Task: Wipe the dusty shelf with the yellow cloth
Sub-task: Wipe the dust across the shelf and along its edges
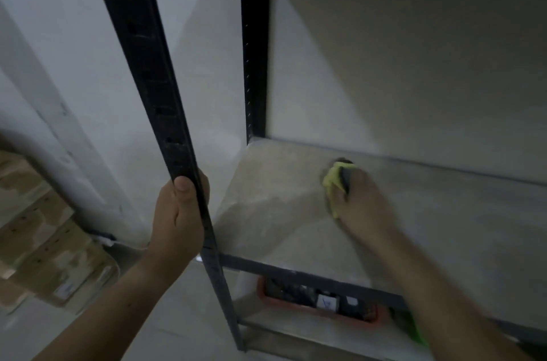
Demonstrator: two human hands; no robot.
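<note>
Tray (261, 288) of dark items (293, 291) under shelf (281, 204)

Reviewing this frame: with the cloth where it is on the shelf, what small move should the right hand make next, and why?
Probably sweep the yellow cloth left along the back edge toward the rear corner. The right hand holds it bunched near the back edge of the shelf, the surface to its left looks mottled, and the left hand grips the front upright.

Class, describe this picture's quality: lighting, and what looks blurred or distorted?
Head view: dim light; the right hand and crumpled yellow cloth on the pale dusty shelf board are motion-blurred; the left hand gripping the black perforated metal upright is sharper; that upright slants, slightly bowed.
</note>
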